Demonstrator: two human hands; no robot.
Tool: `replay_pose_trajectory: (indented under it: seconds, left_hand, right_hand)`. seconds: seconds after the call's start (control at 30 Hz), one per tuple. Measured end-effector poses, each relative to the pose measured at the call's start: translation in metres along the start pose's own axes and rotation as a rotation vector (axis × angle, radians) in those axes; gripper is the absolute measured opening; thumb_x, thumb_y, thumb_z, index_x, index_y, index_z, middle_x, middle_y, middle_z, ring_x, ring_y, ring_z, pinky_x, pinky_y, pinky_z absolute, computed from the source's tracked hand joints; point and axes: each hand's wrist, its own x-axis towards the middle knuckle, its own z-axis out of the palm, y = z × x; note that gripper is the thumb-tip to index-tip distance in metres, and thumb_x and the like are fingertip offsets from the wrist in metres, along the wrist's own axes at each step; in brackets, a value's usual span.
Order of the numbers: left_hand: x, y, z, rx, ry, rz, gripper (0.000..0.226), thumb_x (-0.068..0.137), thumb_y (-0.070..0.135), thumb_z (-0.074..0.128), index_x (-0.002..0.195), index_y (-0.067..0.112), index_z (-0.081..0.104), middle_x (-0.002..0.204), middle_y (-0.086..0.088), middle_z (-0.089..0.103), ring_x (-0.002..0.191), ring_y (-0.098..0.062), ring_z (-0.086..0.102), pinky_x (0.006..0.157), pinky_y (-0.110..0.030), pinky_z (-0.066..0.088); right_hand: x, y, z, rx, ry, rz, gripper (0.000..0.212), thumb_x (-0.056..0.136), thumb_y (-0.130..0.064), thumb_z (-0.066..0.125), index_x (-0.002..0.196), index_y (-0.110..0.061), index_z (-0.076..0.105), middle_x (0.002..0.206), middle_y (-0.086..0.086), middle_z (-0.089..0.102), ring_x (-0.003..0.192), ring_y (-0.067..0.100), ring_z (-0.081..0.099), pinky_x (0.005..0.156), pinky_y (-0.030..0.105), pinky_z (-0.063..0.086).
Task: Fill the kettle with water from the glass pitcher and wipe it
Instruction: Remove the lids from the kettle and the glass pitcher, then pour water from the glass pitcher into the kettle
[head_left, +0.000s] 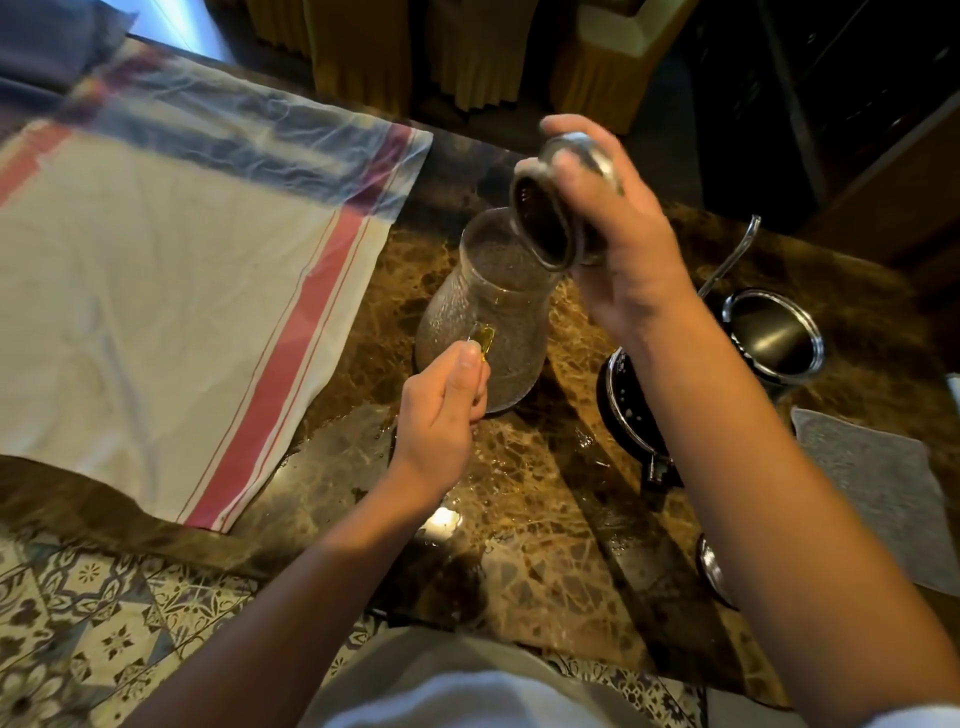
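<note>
Glass pitcher (485, 312) upright on marble counter (545, 519), long axis vertical; left hand (441, 410) nearer, fingers pinching amber handle (485, 340) low on pitcher's near side; right hand (618, 234) raised above pitcher mouth, fingers wrapped round pitcher lid (561, 208); open kettle (774, 335) stands to right, apart from pitcher; pour likely goes rightward.

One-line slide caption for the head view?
Left hand grips textured glass pitcher's handle; right hand holds its metal lid above.
</note>
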Motion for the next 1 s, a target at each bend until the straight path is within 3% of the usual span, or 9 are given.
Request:
replay_pose_trajectory:
  seconds: [0.17, 0.27, 0.4, 0.47, 0.57, 0.67, 0.83, 1.0]
  left_hand:
    - [0.001, 0.001, 0.000, -0.001, -0.009, -0.004, 0.053, 0.107, 0.035, 0.030, 0.072, -0.003, 0.039, 0.060, -0.023, 0.033, 0.050, -0.022, 0.030, 0.047, -0.034, 0.028]
    - [-0.001, 0.002, -0.001, -0.002, -0.012, 0.000, 0.053, 0.107, 0.036, 0.030, 0.073, -0.004, 0.040, 0.060, -0.024, 0.034, 0.051, -0.027, 0.031, 0.048, -0.042, 0.028]
    - [-0.001, 0.003, -0.001, -0.020, -0.019, -0.019, 0.053, 0.106, 0.038, 0.031, 0.074, -0.002, 0.040, 0.061, -0.021, 0.033, 0.051, -0.013, 0.033, 0.047, -0.036, 0.028]
    - [-0.001, 0.003, -0.001, -0.031, -0.034, -0.028, 0.052, 0.106, 0.039, 0.032, 0.074, -0.001, 0.038, 0.061, -0.020, 0.032, 0.052, -0.012, 0.032, 0.047, -0.031, 0.027]
    - [-0.002, 0.002, -0.003, -0.066, -0.043, -0.059, 0.053, 0.107, 0.050, 0.038, 0.074, 0.008, 0.040, 0.063, -0.010, 0.033, 0.052, -0.014, 0.031, 0.046, -0.029, 0.027]
    - [-0.003, 0.004, -0.003, -0.086, -0.049, -0.078, 0.051, 0.103, 0.062, 0.042, 0.071, 0.023, 0.043, 0.063, -0.002, 0.036, 0.052, -0.016, 0.030, 0.047, -0.032, 0.025]
    - [-0.002, 0.006, -0.001, -0.064, -0.032, -0.081, 0.040, 0.105, 0.044, 0.034, 0.075, 0.022, 0.047, 0.061, 0.002, 0.039, 0.051, -0.015, 0.031, 0.047, -0.039, 0.022]
    - [-0.002, 0.005, 0.000, -0.082, -0.012, -0.106, 0.040, 0.106, 0.044, 0.034, 0.072, 0.031, 0.051, 0.059, 0.012, 0.042, 0.049, -0.012, 0.031, 0.043, -0.031, 0.022]
  right_hand:
    - [-0.017, -0.014, -0.006, -0.019, 0.154, -0.029, 0.043, 0.093, -0.038, 0.062, 0.133, -0.021, 0.063, 0.133, 0.018, 0.064, 0.112, 0.027, 0.069, 0.085, 0.040, 0.057]
    - [-0.045, -0.022, -0.016, -0.132, 0.120, -0.095, 0.050, 0.091, -0.046, 0.055, 0.134, -0.021, 0.061, 0.134, 0.016, 0.064, 0.118, 0.031, 0.066, 0.096, 0.051, 0.057]
    - [-0.106, -0.011, -0.030, -0.246, 0.041, -0.052, 0.052, 0.084, -0.045, 0.051, 0.131, -0.027, 0.060, 0.129, 0.002, 0.064, 0.108, 0.021, 0.066, 0.079, 0.027, 0.057]
    - [-0.136, 0.005, -0.035, -0.318, 0.036, -0.006, 0.049, 0.082, -0.046, 0.051, 0.129, -0.035, 0.062, 0.126, -0.007, 0.063, 0.104, 0.014, 0.065, 0.075, 0.024, 0.056]
    - [-0.176, 0.033, -0.041, -0.386, 0.069, 0.085, 0.046, 0.082, -0.048, 0.053, 0.127, -0.046, 0.061, 0.122, -0.019, 0.064, 0.102, 0.014, 0.066, 0.075, 0.033, 0.061]
    - [-0.211, 0.059, -0.045, -0.453, 0.126, 0.207, 0.048, 0.083, -0.051, 0.059, 0.131, -0.049, 0.058, 0.129, -0.018, 0.063, 0.113, 0.013, 0.065, 0.089, 0.046, 0.059]
    - [-0.246, 0.090, -0.047, -0.596, 0.231, 0.316, 0.054, 0.077, -0.051, 0.075, 0.127, -0.050, 0.058, 0.132, -0.029, 0.056, 0.123, -0.004, 0.054, 0.094, 0.020, 0.047]
    - [-0.252, 0.106, -0.048, -0.690, 0.288, 0.295, 0.054, 0.077, -0.057, 0.078, 0.126, -0.049, 0.057, 0.130, -0.039, 0.050, 0.123, -0.011, 0.050, 0.095, 0.006, 0.039]
